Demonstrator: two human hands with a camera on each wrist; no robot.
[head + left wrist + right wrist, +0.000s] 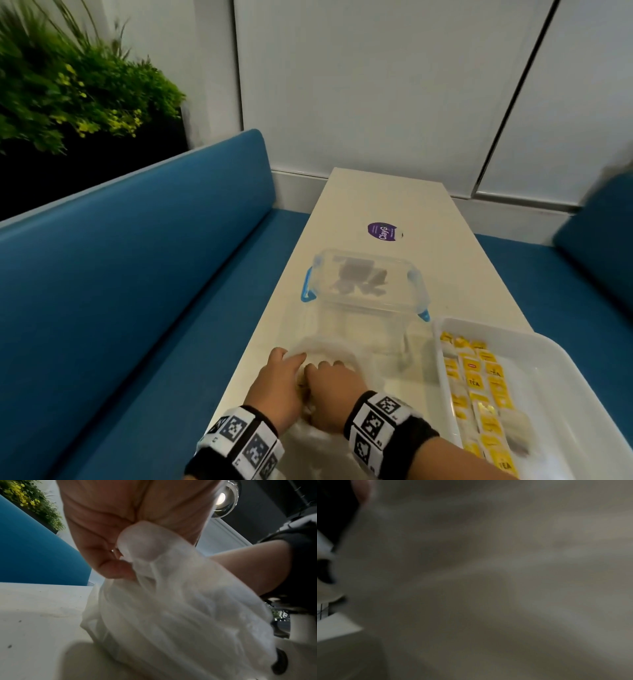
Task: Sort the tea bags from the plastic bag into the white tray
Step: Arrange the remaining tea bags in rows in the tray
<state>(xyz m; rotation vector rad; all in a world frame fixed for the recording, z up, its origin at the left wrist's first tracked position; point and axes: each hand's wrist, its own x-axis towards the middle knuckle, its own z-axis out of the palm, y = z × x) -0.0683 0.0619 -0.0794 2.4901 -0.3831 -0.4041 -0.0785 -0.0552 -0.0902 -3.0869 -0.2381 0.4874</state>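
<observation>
Where the left hand (106, 524) pinches it, the plastic bag (180, 615) bunches, translucent, crinkled.

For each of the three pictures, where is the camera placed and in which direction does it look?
Head: worn high, looking forward and down the long white table; both hands, left hand and right hand, meet on the thin clear plastic bag, beside the white tray.
Left wrist: low under the palm, looking up along the fingers gripping the bag.
Right wrist: almost wholly covered by blurred plastic; only a skin edge shows.
Shared: head and left-wrist views both show bag, table and blue bench.
</observation>
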